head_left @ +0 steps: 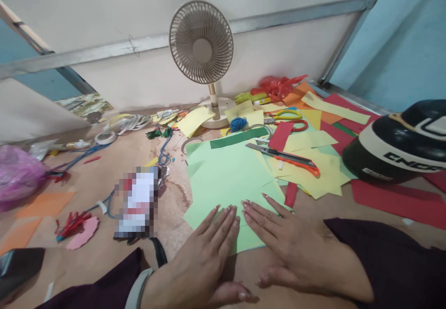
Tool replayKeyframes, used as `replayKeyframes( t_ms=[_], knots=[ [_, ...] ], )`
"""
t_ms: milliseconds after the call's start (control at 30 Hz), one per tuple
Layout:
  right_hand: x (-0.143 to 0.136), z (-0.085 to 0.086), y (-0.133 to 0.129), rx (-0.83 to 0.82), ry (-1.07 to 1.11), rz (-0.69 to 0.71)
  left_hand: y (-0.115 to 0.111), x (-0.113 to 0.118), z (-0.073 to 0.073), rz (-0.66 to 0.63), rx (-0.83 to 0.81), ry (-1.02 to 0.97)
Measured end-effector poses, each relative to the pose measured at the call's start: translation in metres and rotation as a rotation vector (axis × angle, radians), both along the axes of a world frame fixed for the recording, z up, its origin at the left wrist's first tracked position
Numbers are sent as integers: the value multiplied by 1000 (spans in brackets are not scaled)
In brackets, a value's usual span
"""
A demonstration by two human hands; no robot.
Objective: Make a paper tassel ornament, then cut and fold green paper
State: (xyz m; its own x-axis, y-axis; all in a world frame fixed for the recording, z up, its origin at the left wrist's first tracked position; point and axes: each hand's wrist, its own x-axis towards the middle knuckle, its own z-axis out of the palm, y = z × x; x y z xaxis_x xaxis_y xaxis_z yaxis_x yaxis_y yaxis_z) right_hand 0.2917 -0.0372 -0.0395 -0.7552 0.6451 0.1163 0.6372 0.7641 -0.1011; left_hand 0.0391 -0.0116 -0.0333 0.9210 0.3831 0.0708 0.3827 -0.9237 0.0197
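Light green paper sheets (232,174) lie stacked on the table in front of me. My left hand (211,248) rests flat on their near left part, fingers stretched out and thumb pointing right. Beside it, my right hand (278,239) lies palm down on the near right part, its fingers extended. The fingertips of both hands almost meet at the middle, and neither hand holds anything. A dark green strip (239,138) lies on the sheets' far edge. An orange-handled cutter knife (284,155) sits at their right side, near a small red paper piece (291,194).
A small fan (202,44) stands at the back. Two scissors (287,115), yellow paper (317,172) and red paper (397,202) lie right, beside a dark jug (393,146). Left are a blurred packet (137,202), tape rolls (105,137) and a pink bag (19,174).
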Motion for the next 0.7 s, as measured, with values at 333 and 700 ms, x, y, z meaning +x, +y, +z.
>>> replayKeyframes(
  t_ms=[333,700],
  knots=[
    [35,-12,-15,189,12,-81,-5,-34,12,75,-51,64],
    [61,-21,-20,268,-40,-115,-14,-59,18,169,-116,51]
  ],
)
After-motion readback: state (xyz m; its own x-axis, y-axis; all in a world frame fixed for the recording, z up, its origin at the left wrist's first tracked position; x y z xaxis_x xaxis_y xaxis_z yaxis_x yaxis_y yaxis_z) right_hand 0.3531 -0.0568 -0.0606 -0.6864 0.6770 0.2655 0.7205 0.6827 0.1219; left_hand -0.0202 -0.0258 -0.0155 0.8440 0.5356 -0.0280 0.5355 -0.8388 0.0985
